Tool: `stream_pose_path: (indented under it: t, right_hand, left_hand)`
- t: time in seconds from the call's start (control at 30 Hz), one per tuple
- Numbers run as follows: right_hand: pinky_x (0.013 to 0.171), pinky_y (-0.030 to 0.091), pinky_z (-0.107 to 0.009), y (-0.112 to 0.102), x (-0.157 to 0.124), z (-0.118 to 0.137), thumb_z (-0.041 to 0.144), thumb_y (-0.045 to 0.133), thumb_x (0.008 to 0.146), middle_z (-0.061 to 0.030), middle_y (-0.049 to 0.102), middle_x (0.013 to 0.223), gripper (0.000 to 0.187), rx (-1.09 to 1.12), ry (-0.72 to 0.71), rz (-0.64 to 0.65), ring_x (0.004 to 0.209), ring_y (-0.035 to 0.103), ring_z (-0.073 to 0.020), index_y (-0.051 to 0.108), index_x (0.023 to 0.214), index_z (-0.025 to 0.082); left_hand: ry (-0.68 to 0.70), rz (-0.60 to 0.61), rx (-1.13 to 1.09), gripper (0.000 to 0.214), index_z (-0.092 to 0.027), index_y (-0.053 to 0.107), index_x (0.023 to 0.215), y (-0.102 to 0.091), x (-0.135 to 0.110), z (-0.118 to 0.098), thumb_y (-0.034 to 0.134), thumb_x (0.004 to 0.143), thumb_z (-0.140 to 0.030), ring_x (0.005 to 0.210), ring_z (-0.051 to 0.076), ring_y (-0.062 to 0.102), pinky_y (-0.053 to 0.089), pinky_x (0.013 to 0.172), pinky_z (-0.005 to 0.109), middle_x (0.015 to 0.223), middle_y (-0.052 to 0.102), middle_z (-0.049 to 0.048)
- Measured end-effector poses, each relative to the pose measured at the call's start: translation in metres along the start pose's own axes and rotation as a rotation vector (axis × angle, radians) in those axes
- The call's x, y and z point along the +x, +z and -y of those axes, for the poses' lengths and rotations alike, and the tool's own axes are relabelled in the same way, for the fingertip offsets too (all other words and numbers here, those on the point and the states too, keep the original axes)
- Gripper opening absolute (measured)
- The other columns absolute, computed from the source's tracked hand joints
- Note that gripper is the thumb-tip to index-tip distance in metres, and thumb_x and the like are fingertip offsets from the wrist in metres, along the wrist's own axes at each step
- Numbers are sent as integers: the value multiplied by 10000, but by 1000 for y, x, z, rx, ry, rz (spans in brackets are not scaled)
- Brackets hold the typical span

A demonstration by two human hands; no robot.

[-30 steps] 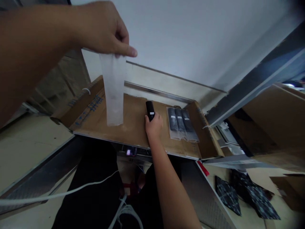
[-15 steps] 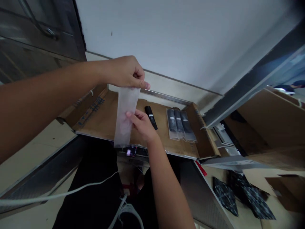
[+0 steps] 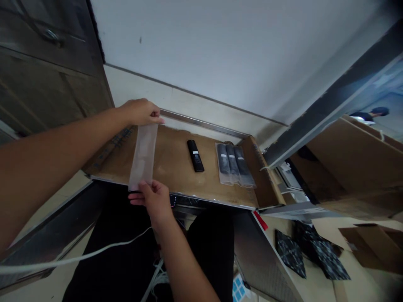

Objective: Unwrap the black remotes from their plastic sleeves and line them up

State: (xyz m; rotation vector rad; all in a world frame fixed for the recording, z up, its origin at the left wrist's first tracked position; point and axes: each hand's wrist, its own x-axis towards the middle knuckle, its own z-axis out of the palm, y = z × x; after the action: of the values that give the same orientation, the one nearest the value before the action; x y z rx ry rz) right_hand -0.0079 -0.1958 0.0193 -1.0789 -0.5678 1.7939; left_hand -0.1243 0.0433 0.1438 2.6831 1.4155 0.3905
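A long, frosted plastic sleeve [image 3: 145, 153] hangs stretched between my two hands over the left part of the cardboard-lined surface. My left hand [image 3: 141, 112] pinches its top end. Down at the bottom end, my right hand [image 3: 154, 197] has thumb and fingers closed on the sleeve. To the right of it, a black remote control [image 3: 195, 155] with a small white label lies on the cardboard [image 3: 176, 163], touched by neither hand. Farther right, several dark items in clear sleeves [image 3: 232, 163] lie side by side, each with a white label.
Cardboard side walls [image 3: 260, 172] edge the work surface. A large cardboard box [image 3: 362, 167] stands at the right, with dark patterned bags [image 3: 321, 251] below it. A white cable [image 3: 82, 256] crosses over my lap. A person in a dark cap [image 3: 379, 111] is at the far right.
Both hands have moved left with the plastic sleeve. My right hand has slid from the sleeve's middle down to its bottom end. The remote control now shows fully.
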Motion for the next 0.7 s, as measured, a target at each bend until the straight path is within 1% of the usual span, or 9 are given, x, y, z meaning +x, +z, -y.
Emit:
stream_pose_path:
  t: [0.1,0.27,0.33,0.4,0.47,0.53,0.6,0.63,0.7]
  right_hand:
    - [556,594,-266,27,15,-2,160,496,966,-31,671,701,163,64,54,-20,578,686,-151,576,826,182]
    - [660,606,-294,71,70,27,111,286,1011,7,626,613,279,118,103,-67,559,662,-136,510,867,197]
    - [689,601,-286,83,86,34,134,283,1016,33,599,598,257,159,108,-62,559,653,-125,500,892,191]
    - [714,600,-294,87,86,28,192,341,1017,22,613,619,193,198,122,-12,585,666,-135,504,916,179]
    - [711,600,-315,83,70,10,221,377,1009,-20,656,686,147,212,135,36,621,687,-156,504,956,173]
    - [645,589,-319,73,43,-13,215,375,997,-38,687,788,105,165,113,11,606,682,-155,478,1004,196]
    - [559,558,-309,57,16,-28,199,430,956,-35,687,815,73,-28,150,53,553,648,-153,494,990,211]
    - [541,543,-304,46,4,-29,200,478,923,-33,686,823,66,-168,109,64,538,627,-152,523,969,214]
    - [628,555,-336,18,-10,-15,243,518,900,-42,698,849,98,-503,-177,29,628,643,-178,596,955,223]
  left_hand:
    - [-133,-62,17,803,-217,687,1155,0,-11,6,342,765,-828,919,215,515,345,825,343,983,721,27]
    - [-172,-85,-71,926,-333,568,1336,-16,-32,4,232,707,-925,1058,252,455,279,990,412,1145,698,-95]
    - [-173,-84,-80,926,-333,561,1333,-19,-40,3,228,706,-927,1033,244,471,299,974,404,1156,698,-95]
    - [-170,-67,-80,924,-318,581,1305,-17,-46,1,219,711,-926,995,233,491,333,932,395,1137,704,-80]
    - [-156,-31,-77,939,-305,599,1286,-9,-52,0,197,715,-932,1002,239,503,350,917,396,1116,712,-69]
    - [-125,6,-66,956,-258,604,1290,4,-56,-4,180,743,-917,1058,257,514,357,947,396,1168,702,-38]
    - [-94,54,-43,949,-176,561,1342,22,-61,-11,176,808,-860,1172,278,503,348,1010,386,1319,636,27]
    - [-96,90,-29,936,-131,517,1382,32,-64,-15,183,844,-820,1247,290,475,332,1047,384,1413,569,74]
    - [-149,161,1,899,-71,395,1469,55,-72,-24,205,900,-740,1395,322,362,277,1114,408,1562,379,159]
